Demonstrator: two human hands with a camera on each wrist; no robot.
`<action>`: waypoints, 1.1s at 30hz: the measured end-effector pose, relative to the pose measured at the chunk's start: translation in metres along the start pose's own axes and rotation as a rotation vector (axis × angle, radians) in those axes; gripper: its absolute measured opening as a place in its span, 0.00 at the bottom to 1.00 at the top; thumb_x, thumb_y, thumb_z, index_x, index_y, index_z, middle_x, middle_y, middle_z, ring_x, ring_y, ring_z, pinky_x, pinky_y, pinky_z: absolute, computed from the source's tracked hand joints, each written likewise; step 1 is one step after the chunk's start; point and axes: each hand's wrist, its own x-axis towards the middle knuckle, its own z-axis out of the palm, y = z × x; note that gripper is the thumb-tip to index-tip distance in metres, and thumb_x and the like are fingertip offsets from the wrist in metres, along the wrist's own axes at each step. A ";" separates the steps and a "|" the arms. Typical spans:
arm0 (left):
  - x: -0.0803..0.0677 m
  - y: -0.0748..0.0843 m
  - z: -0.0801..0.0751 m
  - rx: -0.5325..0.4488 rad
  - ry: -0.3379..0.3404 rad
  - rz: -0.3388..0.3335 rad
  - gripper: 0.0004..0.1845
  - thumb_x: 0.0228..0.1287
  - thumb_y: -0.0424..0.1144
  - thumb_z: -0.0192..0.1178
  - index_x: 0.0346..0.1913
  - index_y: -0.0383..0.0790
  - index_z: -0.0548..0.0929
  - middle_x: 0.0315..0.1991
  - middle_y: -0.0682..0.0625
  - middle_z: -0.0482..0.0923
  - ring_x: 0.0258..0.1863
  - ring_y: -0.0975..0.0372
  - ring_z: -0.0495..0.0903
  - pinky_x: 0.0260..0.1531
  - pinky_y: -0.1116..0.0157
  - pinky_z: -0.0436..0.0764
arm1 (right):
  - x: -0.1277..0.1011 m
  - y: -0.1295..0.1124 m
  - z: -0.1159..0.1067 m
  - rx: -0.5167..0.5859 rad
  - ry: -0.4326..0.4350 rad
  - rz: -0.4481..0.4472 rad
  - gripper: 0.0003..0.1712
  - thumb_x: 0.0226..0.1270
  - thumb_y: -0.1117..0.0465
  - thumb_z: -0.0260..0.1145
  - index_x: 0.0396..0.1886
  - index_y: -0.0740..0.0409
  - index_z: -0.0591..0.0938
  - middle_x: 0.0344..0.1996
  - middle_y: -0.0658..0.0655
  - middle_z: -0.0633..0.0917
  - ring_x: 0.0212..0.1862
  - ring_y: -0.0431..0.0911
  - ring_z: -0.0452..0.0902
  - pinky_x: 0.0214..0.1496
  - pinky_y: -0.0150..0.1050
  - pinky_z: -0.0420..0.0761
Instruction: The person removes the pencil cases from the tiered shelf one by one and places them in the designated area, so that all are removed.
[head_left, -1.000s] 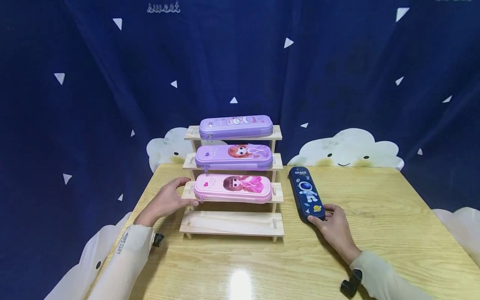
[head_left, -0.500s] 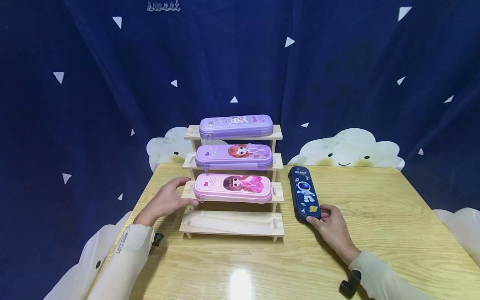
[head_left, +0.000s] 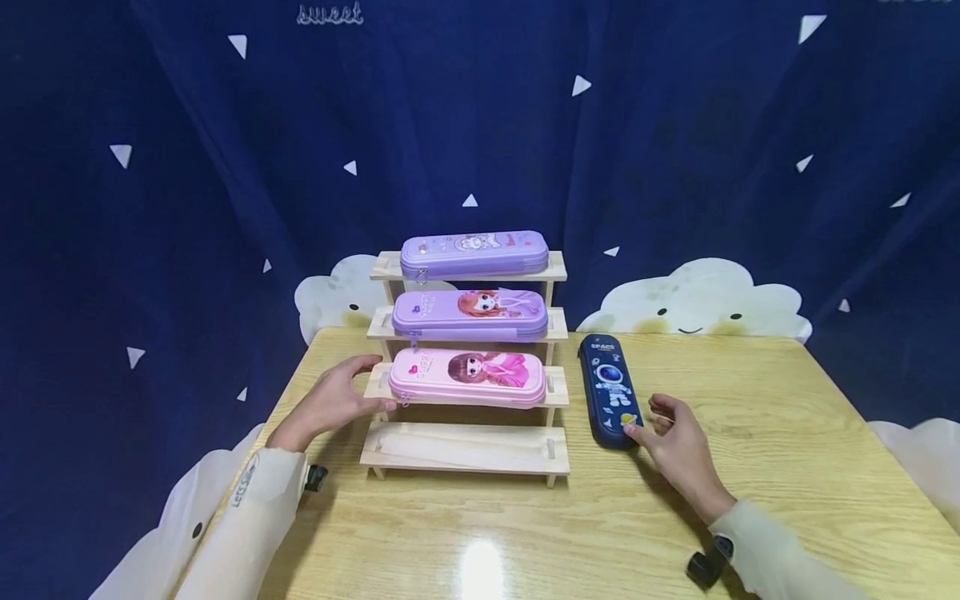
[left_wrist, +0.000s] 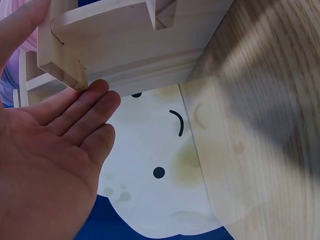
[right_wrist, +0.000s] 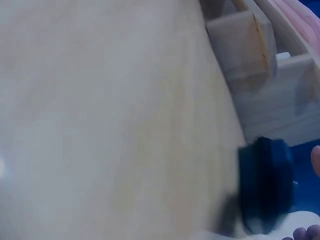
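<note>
Seen from the head view, the right hand [head_left: 678,446] sits at the near end of the long dark-blue zip pencil case with the astronaut print [head_left: 610,390], thumb tip touching that end, fingers loosely bent beside it, not wrapped round it. That case lies flat on the light wooden table [head_left: 787,450], lengthwise away from the person, just right of the pale four-step wooden display rack [head_left: 465,448]. Left hand [head_left: 333,400] rests against the rack's left edge at the third step down, fingers relaxed and spread, holding nothing. Rack load: lilac pencil case with a small animal print [head_left: 474,253] on the top step, purple pencil case with a red-haired cartoon girl [head_left: 469,314] on the second, pink pencil case with a cartoon girl in a pink dress [head_left: 467,376] on the third; bottom step bare. Behind: dark-blue curtain with white triangles [head_left: 187,167] and white smiling cloud cut-outs [head_left: 693,296]. Left wrist view: left hand [left_wrist: 47,165] palm-up, fingers straight, fingertips [left_wrist: 97,90] touching the corner of a rack board [left_wrist: 100,30]; a cloud cut-out [left_wrist: 155,170] below, table edge [left_wrist: 260,125] to the right. Right wrist view: blurred; dark-blue case [right_wrist: 265,182] end-on on the table [right_wrist: 100,125], rack steps [right_wrist: 260,65] beyond it, only fingertips [right_wrist: 316,160] visible at the frame edge, grip unreadable here.
</note>
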 end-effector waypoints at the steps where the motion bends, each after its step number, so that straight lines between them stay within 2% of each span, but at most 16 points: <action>1: 0.000 0.000 0.000 -0.001 0.000 0.002 0.49 0.38 0.61 0.73 0.65 0.41 0.68 0.63 0.44 0.70 0.64 0.48 0.67 0.62 0.46 0.68 | 0.001 -0.001 -0.004 0.008 0.005 -0.017 0.47 0.57 0.45 0.68 0.68 0.65 0.58 0.63 0.68 0.69 0.62 0.65 0.68 0.61 0.56 0.72; 4: -0.001 0.001 -0.001 -0.006 -0.001 0.016 0.49 0.39 0.60 0.73 0.65 0.40 0.67 0.63 0.43 0.70 0.64 0.47 0.67 0.62 0.46 0.68 | 0.008 -0.006 -0.016 0.022 0.032 -0.071 0.48 0.58 0.47 0.68 0.70 0.64 0.55 0.65 0.68 0.67 0.64 0.65 0.64 0.64 0.57 0.68; 10: 0.000 0.001 0.000 0.000 -0.003 0.019 0.53 0.35 0.66 0.71 0.65 0.42 0.68 0.63 0.45 0.71 0.65 0.49 0.67 0.63 0.48 0.67 | 0.021 -0.025 -0.045 0.006 0.083 -0.160 0.53 0.57 0.49 0.69 0.73 0.59 0.50 0.68 0.65 0.63 0.68 0.61 0.59 0.70 0.54 0.60; 11: 0.000 0.001 0.000 0.006 -0.003 0.024 0.53 0.35 0.67 0.71 0.65 0.41 0.68 0.63 0.44 0.71 0.65 0.49 0.67 0.63 0.47 0.67 | 0.023 -0.029 -0.049 0.004 0.091 -0.184 0.53 0.57 0.50 0.69 0.73 0.58 0.50 0.69 0.64 0.63 0.68 0.60 0.59 0.71 0.51 0.60; 14: 0.000 0.002 -0.001 0.012 0.004 0.025 0.52 0.35 0.66 0.71 0.64 0.41 0.69 0.63 0.44 0.71 0.65 0.48 0.67 0.63 0.47 0.67 | 0.029 -0.040 -0.062 0.045 0.106 -0.263 0.51 0.56 0.55 0.70 0.73 0.57 0.50 0.69 0.62 0.61 0.70 0.57 0.57 0.74 0.34 0.57; 16: 0.001 0.003 -0.001 0.019 0.007 0.024 0.50 0.35 0.65 0.72 0.63 0.42 0.70 0.62 0.44 0.72 0.64 0.48 0.68 0.63 0.47 0.67 | 0.032 -0.047 -0.071 0.088 0.106 -0.326 0.50 0.57 0.60 0.69 0.73 0.57 0.50 0.70 0.62 0.60 0.71 0.54 0.56 0.72 0.24 0.56; 18: 0.000 0.004 -0.002 0.021 0.007 0.024 0.49 0.35 0.64 0.72 0.62 0.42 0.71 0.61 0.44 0.72 0.64 0.48 0.68 0.63 0.47 0.68 | 0.034 -0.055 -0.078 0.138 0.104 -0.383 0.49 0.57 0.65 0.68 0.73 0.57 0.51 0.70 0.63 0.60 0.72 0.51 0.55 0.70 0.19 0.55; 22: 0.000 0.004 -0.002 0.023 0.005 0.027 0.47 0.36 0.61 0.73 0.61 0.43 0.71 0.61 0.45 0.73 0.63 0.48 0.69 0.62 0.47 0.68 | 0.037 -0.070 -0.089 0.205 0.106 -0.485 0.48 0.56 0.71 0.66 0.73 0.56 0.52 0.70 0.62 0.60 0.71 0.45 0.56 0.70 0.21 0.57; 26: 0.001 0.004 -0.002 0.030 0.005 0.027 0.46 0.37 0.60 0.74 0.61 0.42 0.71 0.61 0.44 0.73 0.63 0.48 0.69 0.62 0.47 0.68 | 0.042 -0.085 -0.095 0.264 0.096 -0.550 0.48 0.54 0.75 0.65 0.72 0.57 0.52 0.70 0.59 0.60 0.71 0.45 0.56 0.71 0.24 0.57; 33: 0.003 0.004 -0.001 0.026 -0.001 0.037 0.47 0.36 0.62 0.73 0.61 0.42 0.71 0.61 0.45 0.73 0.64 0.49 0.68 0.63 0.48 0.67 | 0.046 -0.109 -0.096 0.365 0.046 -0.586 0.48 0.53 0.78 0.64 0.72 0.58 0.52 0.71 0.59 0.59 0.72 0.46 0.53 0.73 0.26 0.55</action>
